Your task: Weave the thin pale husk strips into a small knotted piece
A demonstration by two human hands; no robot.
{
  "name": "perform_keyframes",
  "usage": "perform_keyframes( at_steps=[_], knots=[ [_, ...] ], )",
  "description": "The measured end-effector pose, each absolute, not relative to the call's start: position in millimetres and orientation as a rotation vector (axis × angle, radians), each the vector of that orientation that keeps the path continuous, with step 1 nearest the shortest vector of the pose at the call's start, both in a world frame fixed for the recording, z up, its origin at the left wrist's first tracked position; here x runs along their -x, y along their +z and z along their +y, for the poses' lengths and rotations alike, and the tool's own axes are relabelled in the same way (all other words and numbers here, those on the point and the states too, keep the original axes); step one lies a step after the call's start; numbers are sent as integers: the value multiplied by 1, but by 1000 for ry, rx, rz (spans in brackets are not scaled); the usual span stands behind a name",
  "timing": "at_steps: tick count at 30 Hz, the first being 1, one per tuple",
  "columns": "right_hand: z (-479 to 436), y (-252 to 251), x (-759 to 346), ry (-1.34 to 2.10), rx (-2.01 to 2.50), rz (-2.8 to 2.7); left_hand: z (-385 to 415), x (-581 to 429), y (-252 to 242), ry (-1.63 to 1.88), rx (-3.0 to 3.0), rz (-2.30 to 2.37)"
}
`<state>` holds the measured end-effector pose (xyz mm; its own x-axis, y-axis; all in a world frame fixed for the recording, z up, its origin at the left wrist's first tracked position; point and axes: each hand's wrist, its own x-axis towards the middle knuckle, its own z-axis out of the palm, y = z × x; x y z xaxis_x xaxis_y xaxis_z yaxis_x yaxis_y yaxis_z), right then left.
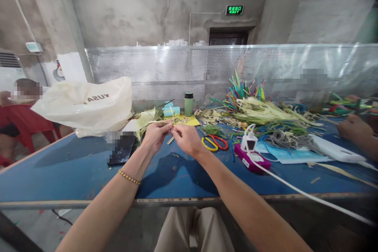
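Observation:
My left hand (156,136) and my right hand (186,138) meet above the blue table (73,173), both pinched on a thin pale strip of leaf (172,126) held between them. The fingers of both hands are closed round it. A gold bracelet sits on my left wrist. Just beyond the hands lie pale green leaves (146,120) and a yellow sheet (189,120). Scissors with red and yellow handles (215,142) lie to the right of my right hand.
A white plastic bag (85,104) sits at the left, a black phone (122,149) beside it. A green bottle (188,104), piles of coloured strips (260,112), a purple device with a white charger and cable (251,157) lie right. Another person's hand (354,128) rests at the far right.

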<state>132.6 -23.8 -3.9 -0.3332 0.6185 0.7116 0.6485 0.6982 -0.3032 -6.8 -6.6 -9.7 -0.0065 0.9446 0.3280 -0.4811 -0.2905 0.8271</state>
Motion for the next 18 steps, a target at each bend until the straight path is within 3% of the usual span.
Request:
perform_keyframes(
  at_steps=[5,10,15,18],
  knots=[
    [-32,6,-140,26,884,-2089,-10,10,-6,1570,-1152,610],
    [-23,19,-156,28,1011,-1723,-19,7,-2,1465,-1319,616],
    [-10,19,-161,385,950,-1792,-25,1,-2,1348,-1427,595],
    [-9,17,-158,430,904,-1748,-26,1,-2,1308,-1403,540]
  ],
)
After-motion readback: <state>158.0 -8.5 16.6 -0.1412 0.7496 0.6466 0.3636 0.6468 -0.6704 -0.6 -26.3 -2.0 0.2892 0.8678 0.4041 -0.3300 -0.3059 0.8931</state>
